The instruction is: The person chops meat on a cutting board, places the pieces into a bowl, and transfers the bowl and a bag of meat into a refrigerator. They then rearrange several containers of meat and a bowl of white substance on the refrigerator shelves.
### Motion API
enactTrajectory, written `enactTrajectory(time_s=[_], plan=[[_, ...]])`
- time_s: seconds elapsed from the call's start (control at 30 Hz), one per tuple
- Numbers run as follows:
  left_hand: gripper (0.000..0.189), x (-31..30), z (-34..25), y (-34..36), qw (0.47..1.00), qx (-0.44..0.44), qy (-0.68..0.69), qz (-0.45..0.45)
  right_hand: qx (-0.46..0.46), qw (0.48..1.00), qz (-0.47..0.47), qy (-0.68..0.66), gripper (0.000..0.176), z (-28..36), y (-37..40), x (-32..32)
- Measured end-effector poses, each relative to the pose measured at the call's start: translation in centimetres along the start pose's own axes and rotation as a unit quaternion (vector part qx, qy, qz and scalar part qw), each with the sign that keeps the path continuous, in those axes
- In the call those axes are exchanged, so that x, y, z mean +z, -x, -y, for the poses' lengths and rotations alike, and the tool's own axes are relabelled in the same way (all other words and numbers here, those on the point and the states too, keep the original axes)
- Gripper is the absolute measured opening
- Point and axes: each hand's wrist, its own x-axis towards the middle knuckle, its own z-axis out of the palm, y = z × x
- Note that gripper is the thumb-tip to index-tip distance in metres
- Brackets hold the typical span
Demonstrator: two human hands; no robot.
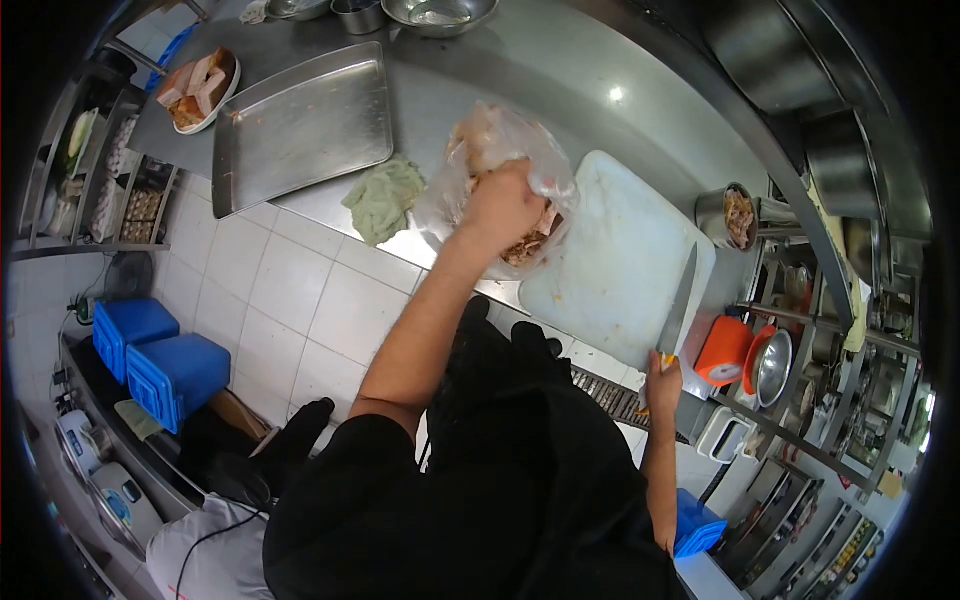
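Finger ends of the left hand (503, 207) are hidden at the bag of meat (505, 133) beneath, on the worktop (565, 80), so closure cannot be told; the knife (682, 298) is gripped by the right hand's (663, 385) curled fingers.

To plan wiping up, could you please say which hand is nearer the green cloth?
Left. The left hand, at the plastic bag, is close to the green cloth; the right hand, holding the knife, is farther, by the cutting board.

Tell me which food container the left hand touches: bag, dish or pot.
The clear plastic bag, beneath the left hand; the white dish, upper left, and metal pot, beyond the cutting board, are untouched.
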Motion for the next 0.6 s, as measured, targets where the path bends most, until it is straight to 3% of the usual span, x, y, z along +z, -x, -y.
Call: enactTrajectory(time_s=[0.03, 0.07, 0.17, 0.27, 0.37, 0.47, 0.57, 0.6], plan=[[0.03, -0.2, 1.1, -0.7, 0.999, 0.012, 0.042, -0.025, 0.0, 1.0, 0.001, 0.002, 0.047, 0.1, 0.0, 0.0], [0.029, -1.0, 1.8, -1.3, 0.992, 0.089, -0.035, -0.079, 0.0, 1.0, 0.002, 0.003, 0.047, 0.2, 0.1, 0.0], [0.034, -4.6, 2.0, -1.9, 0.962, -0.044, -0.23, 0.14, 0.015, 1.0, -0.002, 0.011, 0.048, 0.1, 0.0, 0.1], [0.05, -5.4, 1.1, -0.7, 0.916, -0.042, -0.366, 0.159, 0.004, 1.0, -0.006, 0.01, 0.048, -0.1, 0.0, 0.2], [0.077, -6.1, 0.8, -0.6, 0.879, -0.08, -0.406, 0.236, 0.01, 1.0, 0.015, -0.001, 0.05, -0.3, -0.2, 0.0], [0.093, -5.9, 2.2, -0.3, 0.864, -0.062, -0.442, 0.234, 0.003, 1.0, 0.011, -0.022, 0.049, -0.4, -0.3, 0.0], [0.08, -5.8, 2.4, 0.2, 0.846, -0.059, -0.469, 0.247, 0.008, 1.0, 0.02, -0.007, 0.047, 0.2, -0.3, -0.4], [0.085, -5.6, 2.8, 0.2, 0.847, -0.049, -0.473, 0.239, 0.008, 1.0, 0.018, -0.01, 0.046, 0.1, -0.3, -0.3]])
